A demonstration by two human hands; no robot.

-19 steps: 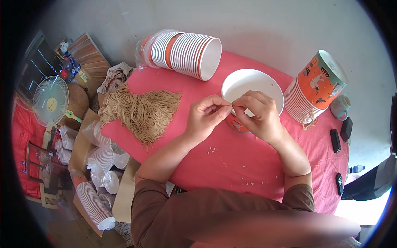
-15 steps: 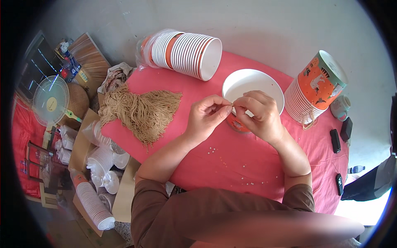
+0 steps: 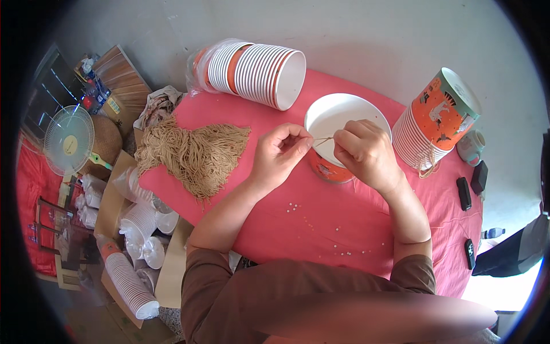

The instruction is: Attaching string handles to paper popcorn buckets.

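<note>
A short tan cord [image 3: 322, 139] stretches between my two hands over the near rim of an open paper bucket [image 3: 329, 109], white inside and orange outside. My left hand [image 3: 279, 156] pinches one end between thumb and forefinger. The other end disappears into my right hand [image 3: 366, 152], whose fingers are curled closed in front of the bucket's right half. To the left lies a thick bundle of loose tan cords [image 3: 197, 152]. Small white discs [image 3: 293, 207] are scattered on the pink tablecloth [image 3: 298, 241] nearer to me.
A stack of white-rimmed buckets [image 3: 258, 74] lies on its side at the back. Another stack [image 3: 438, 120] stands upside down at right, with a mug [image 3: 472, 148] and dark small objects [image 3: 464, 194] beyond. Left of the table are a cardboard box [image 3: 172, 269] of wrapped cups and a fan [image 3: 69, 140].
My hands have drawn apart, the right one moving slightly right, so the cord now shows stretched between them. Before, the fingertips almost met over the bucket.
</note>
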